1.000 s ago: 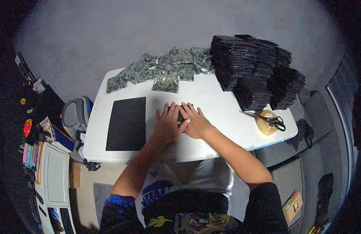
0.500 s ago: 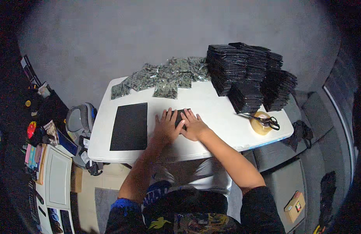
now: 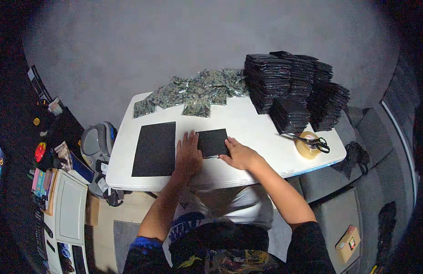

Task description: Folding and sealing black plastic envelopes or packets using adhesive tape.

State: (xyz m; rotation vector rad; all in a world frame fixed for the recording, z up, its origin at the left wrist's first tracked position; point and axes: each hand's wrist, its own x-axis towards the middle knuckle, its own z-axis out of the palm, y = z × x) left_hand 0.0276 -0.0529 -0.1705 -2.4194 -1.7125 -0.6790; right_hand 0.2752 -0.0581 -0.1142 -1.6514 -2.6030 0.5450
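Note:
A black folded plastic packet (image 3: pixel 212 142) lies flat on the white table (image 3: pixel 248 176) in front of me. My left hand (image 3: pixel 189 150) rests along its left edge, fingers stretched out and lying flat. At the packet's right edge, my right hand (image 3: pixel 241 154) touches it with thumb and fingers apart. Left of my left hand lies a larger flat black plastic bag (image 3: pixel 154 149). Several clear-wrapped, green camouflage-patterned packets (image 3: pixel 196 108) are spread along the far side of the table.
Tall stacks of black packets (image 3: pixel 277 80) fill the far right corner. Black-handled scissors (image 3: pixel 318 144) lie across a roll of clear tape (image 3: pixel 307 148) at the right. A grey sofa (image 3: pixel 371 146) adjoins the table's right side, and a white cabinet (image 3: pixel 70 208) is at the lower left.
Both hands were pressed together over the black packet. They have since moved apart to its left and right edges, leaving its top uncovered.

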